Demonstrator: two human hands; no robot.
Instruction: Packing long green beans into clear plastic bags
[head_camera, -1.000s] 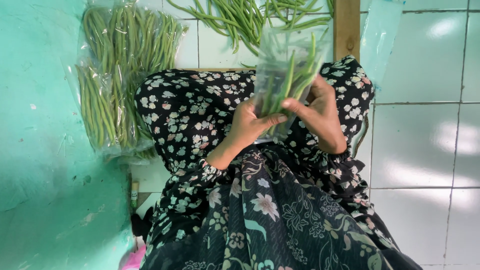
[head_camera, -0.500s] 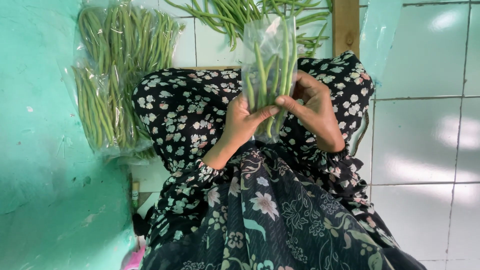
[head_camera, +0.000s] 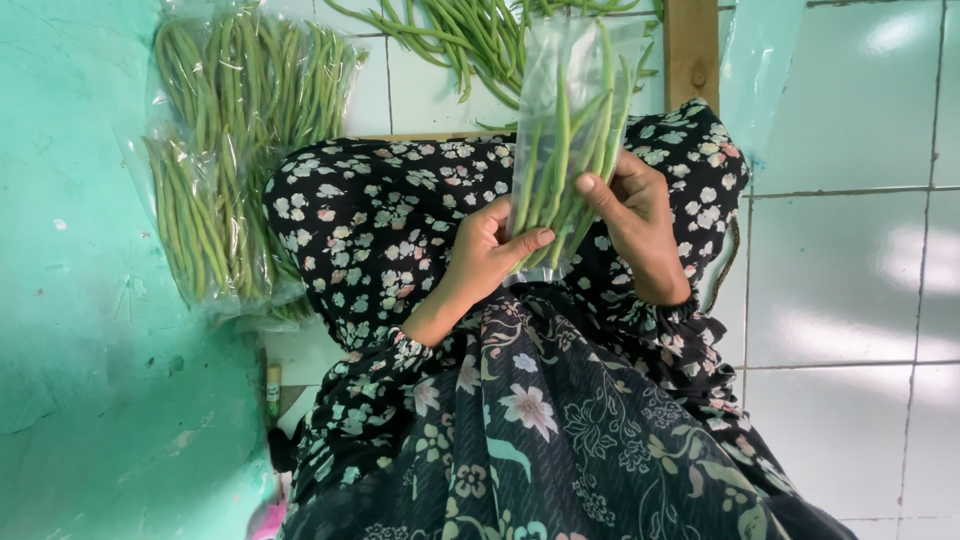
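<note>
We gripped the clear bag of green beans (head_camera: 572, 130) upright above our lap, left hand (head_camera: 492, 248) and right hand (head_camera: 632, 215) pinching its lower end. Filled bags (head_camera: 235, 160) lay well left of it; bare tiles (head_camera: 850, 270) lay to its right.

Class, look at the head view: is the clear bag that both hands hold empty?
No: the clear bag, gripped near its lower end by the left hand and right hand, has long green beans standing inside it.
</note>
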